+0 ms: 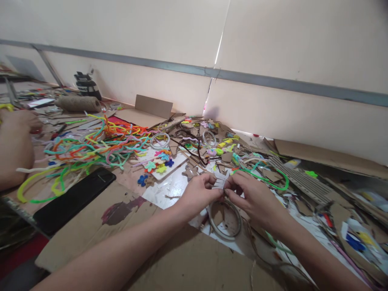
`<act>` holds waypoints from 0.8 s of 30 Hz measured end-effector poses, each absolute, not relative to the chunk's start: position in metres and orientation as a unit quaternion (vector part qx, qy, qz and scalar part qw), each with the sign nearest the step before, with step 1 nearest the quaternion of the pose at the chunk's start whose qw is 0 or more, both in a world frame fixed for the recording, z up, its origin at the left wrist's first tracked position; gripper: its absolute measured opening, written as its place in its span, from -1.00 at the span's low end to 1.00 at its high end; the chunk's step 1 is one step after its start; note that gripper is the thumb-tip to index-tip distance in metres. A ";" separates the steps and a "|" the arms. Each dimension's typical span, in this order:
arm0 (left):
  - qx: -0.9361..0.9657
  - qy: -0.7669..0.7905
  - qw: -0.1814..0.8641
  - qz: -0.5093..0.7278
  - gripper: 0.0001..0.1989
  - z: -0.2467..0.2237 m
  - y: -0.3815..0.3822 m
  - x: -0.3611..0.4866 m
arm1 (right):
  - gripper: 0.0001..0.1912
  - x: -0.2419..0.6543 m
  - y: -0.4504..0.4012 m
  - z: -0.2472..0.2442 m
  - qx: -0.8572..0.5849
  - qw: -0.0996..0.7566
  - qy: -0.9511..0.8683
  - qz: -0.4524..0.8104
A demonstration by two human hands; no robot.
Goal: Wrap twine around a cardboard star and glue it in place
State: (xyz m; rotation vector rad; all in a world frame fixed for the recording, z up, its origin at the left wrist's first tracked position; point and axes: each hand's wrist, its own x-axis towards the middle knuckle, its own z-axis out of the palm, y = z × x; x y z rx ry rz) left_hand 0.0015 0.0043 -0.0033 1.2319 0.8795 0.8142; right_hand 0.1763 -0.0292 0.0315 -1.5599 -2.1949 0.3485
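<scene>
My left grip [198, 192] and right grip [251, 196] pinch white paper [220, 179] near a ring [226, 236]; the dark container [86, 85] hides its contents.

- Left hand [197, 193] and right hand [252, 196] pinch pale fringed piece [222, 180] between fingertips, over cluttered table.
- Tape-like ring [226, 235] just below the hands, lying on table.
- Colorful pipe cleaners [100, 147] tangled, left of center.
- Small felt flowers [160, 163] grouped near the pipe cleaners.
- Black phone [75, 200] at left, beside stained cardboard sheet [87, 230].
- Twine spool [78, 104] on its side, further back.
- Another person's hand [22, 121] at far left edge.
- Pale wall panels [136, 30] behind, gray rail [133, 62] across.
</scene>
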 end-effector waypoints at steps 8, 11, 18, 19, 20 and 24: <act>0.528 0.368 0.664 0.380 -0.81 -0.010 0.005 0.002 | -0.89 0.175 -0.031 0.032 -0.557 0.209 -0.795 0.119; 0.527 0.370 0.663 0.382 -0.83 -0.011 0.005 0.002 | -0.88 0.174 -0.032 0.033 -0.558 0.209 -0.794 0.120; 0.517 0.369 0.671 0.382 -0.83 -0.009 0.006 0.002 | -0.88 0.173 -0.033 0.033 -0.561 0.211 -0.792 0.118; 0.515 0.367 0.674 0.382 -0.82 -0.009 0.006 0.002 | -0.88 0.173 -0.033 0.033 -0.562 0.211 -0.791 0.118; 0.513 0.366 0.675 0.383 -0.82 -0.010 0.006 0.002 | -0.88 0.173 -0.033 0.033 -0.563 0.211 -0.790 0.119; 0.515 0.363 0.674 0.385 -0.84 -0.010 0.007 0.002 | -0.88 0.173 -0.033 0.034 -0.566 0.211 -0.788 0.121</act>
